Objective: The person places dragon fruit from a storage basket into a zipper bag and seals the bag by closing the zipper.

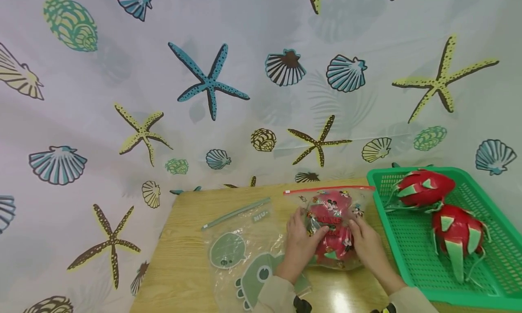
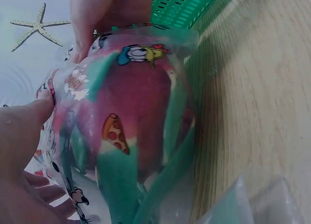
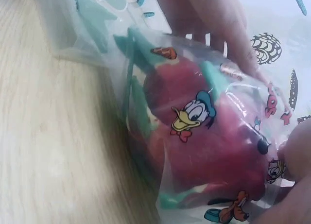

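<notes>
A clear zip bag (image 1: 332, 229) with cartoon prints and a red slider strip lies on the wooden table, bulging with red dragon fruit (image 2: 131, 93) that have green scales. My left hand (image 1: 301, 245) grips the bag's left side, thumb over its front. On the other side my right hand (image 1: 369, 245) holds it, thumb also lying on the plastic. Through the film the right wrist view shows the red fruit (image 3: 209, 151) close up. Part of each hand's fingers is hidden behind the bag.
To the left, a flat clear zip bag (image 1: 228, 249) with green cartoon prints lies on the table (image 1: 183, 240), partly under my left forearm. A green basket (image 1: 391, 240) at the right holds two dragon fruits (image 1: 458, 231). Behind hangs a shell-and-starfish-patterned cloth (image 1: 244, 136).
</notes>
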`<state>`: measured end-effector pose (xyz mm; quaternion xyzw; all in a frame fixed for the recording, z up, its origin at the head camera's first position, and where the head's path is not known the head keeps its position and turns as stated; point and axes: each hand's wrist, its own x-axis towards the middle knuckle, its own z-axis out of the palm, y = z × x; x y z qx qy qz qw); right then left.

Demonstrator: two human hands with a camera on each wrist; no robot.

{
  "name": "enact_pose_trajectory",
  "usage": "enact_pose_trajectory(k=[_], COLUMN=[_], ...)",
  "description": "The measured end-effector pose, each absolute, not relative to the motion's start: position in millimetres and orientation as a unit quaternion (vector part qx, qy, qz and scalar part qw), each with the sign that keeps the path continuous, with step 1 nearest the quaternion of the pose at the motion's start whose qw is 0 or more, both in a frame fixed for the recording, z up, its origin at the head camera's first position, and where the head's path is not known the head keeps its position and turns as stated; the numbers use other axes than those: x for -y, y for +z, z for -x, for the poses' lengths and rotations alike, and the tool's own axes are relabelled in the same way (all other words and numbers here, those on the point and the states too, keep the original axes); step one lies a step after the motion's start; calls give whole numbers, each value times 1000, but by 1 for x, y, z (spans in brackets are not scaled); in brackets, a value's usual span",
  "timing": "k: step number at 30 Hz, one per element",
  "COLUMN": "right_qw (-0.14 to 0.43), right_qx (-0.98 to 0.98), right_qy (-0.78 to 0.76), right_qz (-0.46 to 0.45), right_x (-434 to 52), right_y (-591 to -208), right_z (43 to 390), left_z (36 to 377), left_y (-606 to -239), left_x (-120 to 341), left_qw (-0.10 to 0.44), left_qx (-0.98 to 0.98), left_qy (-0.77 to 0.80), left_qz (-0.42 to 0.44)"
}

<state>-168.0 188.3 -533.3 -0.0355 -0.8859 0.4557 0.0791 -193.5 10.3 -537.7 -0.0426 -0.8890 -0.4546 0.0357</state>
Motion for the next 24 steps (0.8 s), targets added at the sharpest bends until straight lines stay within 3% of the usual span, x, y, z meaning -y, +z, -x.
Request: enact_pose_trajectory(k=[5, 11, 18, 24], right_qw=[40, 94, 249, 244], right_qx=[888, 898, 912, 941], right_qy=[456, 429, 313, 197], right_qz=[40, 22, -91, -126], right_x=[-186, -181, -167, -157], right_y=[-532, -532, -538, -558], right_z=[172, 159, 129, 110], left_z=[191, 177, 161, 159], left_y=[-540, -542, -549, -557], left_x=[-9, -12, -15, -22], left_qw=[4, 45, 92, 96], left_qx=[896, 934, 945, 960], left_qy=[-439, -318, -205, -164], left_qz=[69, 158, 237, 206])
